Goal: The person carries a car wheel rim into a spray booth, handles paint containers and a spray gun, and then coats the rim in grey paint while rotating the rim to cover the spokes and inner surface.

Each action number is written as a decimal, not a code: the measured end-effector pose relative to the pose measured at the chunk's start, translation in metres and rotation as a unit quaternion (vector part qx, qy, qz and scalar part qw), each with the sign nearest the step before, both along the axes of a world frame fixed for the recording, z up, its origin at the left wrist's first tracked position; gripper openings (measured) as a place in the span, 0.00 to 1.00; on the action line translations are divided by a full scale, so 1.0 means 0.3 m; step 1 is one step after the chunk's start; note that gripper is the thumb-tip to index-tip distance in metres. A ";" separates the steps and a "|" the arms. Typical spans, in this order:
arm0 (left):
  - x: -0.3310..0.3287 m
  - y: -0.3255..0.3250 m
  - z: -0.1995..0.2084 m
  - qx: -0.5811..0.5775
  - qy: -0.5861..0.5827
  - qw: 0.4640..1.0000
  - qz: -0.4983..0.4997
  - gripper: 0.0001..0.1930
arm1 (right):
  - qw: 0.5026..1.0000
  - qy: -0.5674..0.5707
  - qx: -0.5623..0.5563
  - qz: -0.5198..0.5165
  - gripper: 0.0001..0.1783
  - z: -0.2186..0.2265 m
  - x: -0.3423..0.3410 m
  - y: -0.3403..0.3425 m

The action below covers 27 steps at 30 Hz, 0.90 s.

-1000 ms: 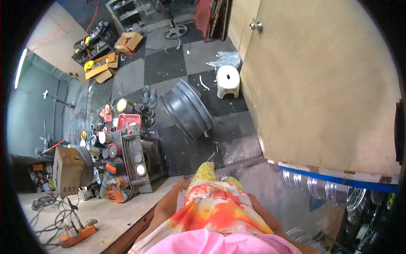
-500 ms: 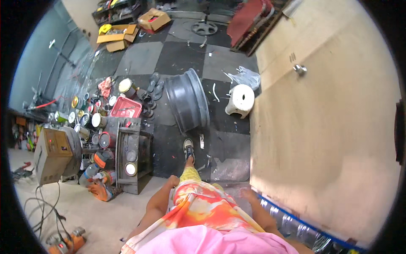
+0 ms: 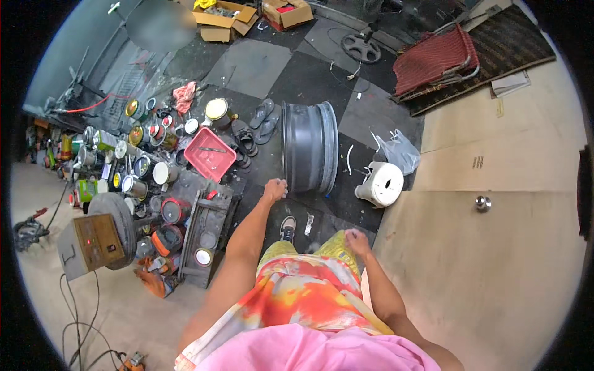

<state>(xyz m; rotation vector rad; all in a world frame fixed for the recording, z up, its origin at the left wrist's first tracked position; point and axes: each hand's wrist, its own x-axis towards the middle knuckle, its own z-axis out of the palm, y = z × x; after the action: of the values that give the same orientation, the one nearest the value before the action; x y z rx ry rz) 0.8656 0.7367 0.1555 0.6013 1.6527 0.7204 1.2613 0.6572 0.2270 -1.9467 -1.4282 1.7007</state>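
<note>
wheel rim (image 3: 309, 147) just beyond left hand (image 3: 275, 189)

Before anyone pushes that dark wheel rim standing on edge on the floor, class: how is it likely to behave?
The wheel rim looks like thick metal, so probably stiff and heavy. Standing on its round edge, it may roll or topple if pushed. The left hand is near its lower edge, and sandals lie close beside it.

A dark wheel rim (image 3: 310, 147) is seen standing on edge on the checkered floor (image 3: 260, 65) near centre. The left hand (image 3: 275, 188) is stretched to its seven o'clock edge, contact not being clear. The right hand (image 3: 357, 241) is held low, well apart. A white stool (image 3: 380, 183) lies at four o'clock of the rim, paint cans (image 3: 139, 170) at nine o'clock.
</note>
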 end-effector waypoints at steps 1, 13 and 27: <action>0.012 0.048 0.008 -0.013 0.026 1.000 0.008 0.22 | 0.999 -0.036 0.027 0.021 0.14 -0.006 0.003 0.062; -0.071 0.394 -0.182 -0.135 0.318 0.938 0.002 0.26 | 0.945 -0.125 0.042 0.299 0.19 -0.233 -0.039 0.685; -0.173 0.846 -0.106 -0.019 0.430 0.900 0.065 0.18 | 0.931 -0.135 0.047 0.335 0.13 -0.211 0.013 1.458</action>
<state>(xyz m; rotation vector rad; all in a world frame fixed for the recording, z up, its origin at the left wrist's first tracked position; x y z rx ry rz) 0.8136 0.9905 0.1236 0.8574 2.5366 0.5328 1.2652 1.0946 0.1638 -1.8065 -2.4449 1.5686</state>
